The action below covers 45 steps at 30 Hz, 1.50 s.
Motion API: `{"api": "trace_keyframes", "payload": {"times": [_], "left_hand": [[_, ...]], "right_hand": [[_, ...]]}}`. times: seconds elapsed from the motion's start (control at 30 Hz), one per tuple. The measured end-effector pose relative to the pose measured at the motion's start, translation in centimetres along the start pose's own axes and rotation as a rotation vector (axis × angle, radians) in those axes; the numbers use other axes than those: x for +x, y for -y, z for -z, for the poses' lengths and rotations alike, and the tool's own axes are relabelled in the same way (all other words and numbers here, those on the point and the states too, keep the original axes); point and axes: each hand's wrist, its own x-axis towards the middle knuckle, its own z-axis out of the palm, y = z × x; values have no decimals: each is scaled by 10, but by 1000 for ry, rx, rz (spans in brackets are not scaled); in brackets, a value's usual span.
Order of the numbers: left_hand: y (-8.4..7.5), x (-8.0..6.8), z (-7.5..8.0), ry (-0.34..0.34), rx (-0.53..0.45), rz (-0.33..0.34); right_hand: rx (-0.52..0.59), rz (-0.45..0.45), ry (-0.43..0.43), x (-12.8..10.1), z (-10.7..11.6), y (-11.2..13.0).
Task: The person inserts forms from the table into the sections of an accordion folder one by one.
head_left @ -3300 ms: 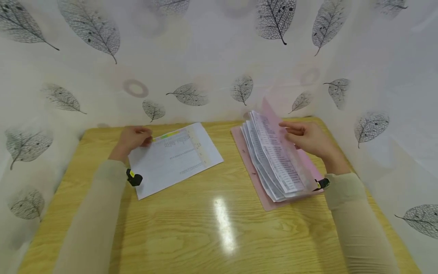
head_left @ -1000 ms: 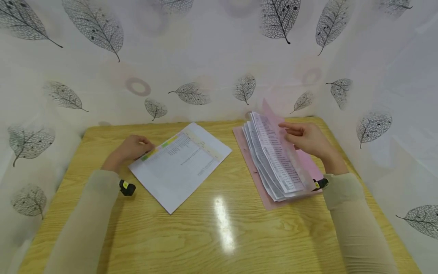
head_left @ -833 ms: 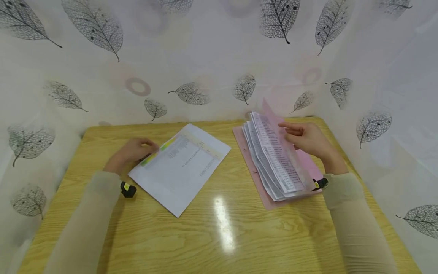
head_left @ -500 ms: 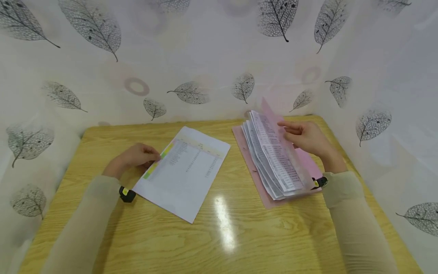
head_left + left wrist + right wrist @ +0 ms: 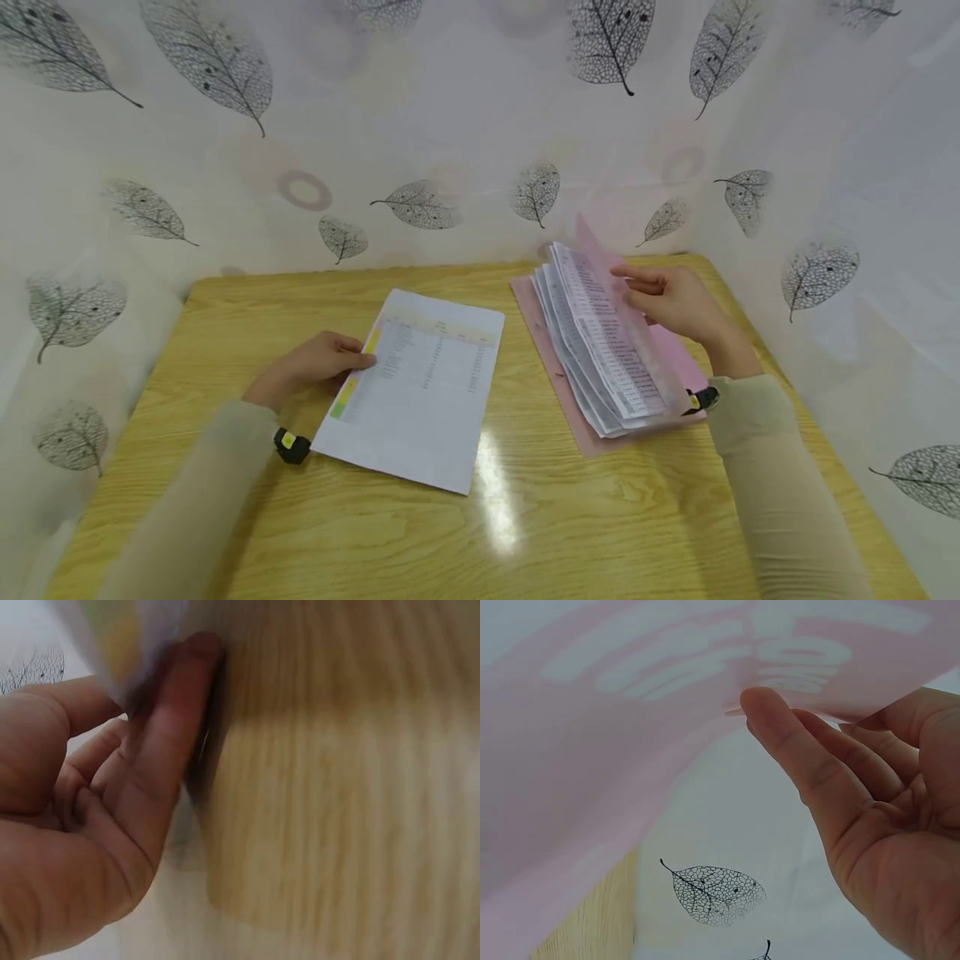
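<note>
My left hand (image 5: 318, 362) pinches the left edge of a stack of white printed sheets (image 5: 420, 400), whose edge carries yellow and green strips. In the left wrist view the thumb and fingers (image 5: 169, 742) of that hand clasp the paper edge just over the wood. On the right, my right hand (image 5: 678, 304) pinches the raised cover of a pink folder (image 5: 536, 333), holding it tilted up. Several printed pages (image 5: 600, 350) fan out inside the folder. The right wrist view shows the pink cover (image 5: 600, 742) between thumb and fingers from below.
A wooden table (image 5: 360, 542) bears everything, with a bright light reflection near its middle. A pale curtain (image 5: 465, 108) with leaf prints closes off the back and both sides. Bare wood separates the sheets from the folder.
My left hand has come nearer and to the right, and the white sheets have turned clockwise, now standing more upright in view. The right hand and folder have stayed in place.
</note>
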Motion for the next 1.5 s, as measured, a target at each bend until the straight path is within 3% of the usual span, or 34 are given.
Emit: {"api": "trace_keyframes", "payload": {"times": [0.4, 0.6, 1.17, 1.5], "left_hand": [[-12, 2, -30, -26, -306, -53], [-15, 4, -38, -62, -342, -51], [-15, 18, -58, -66, -448, -91], [-19, 20, -64, -138, -505, -103]], "right_hand": [[-51, 16, -78, -1, 7, 1], [-27, 62, -110, 0, 6, 2], [-13, 62, -111, 0, 5, -1], [-11, 72, -113, 1, 7, 0]]}}
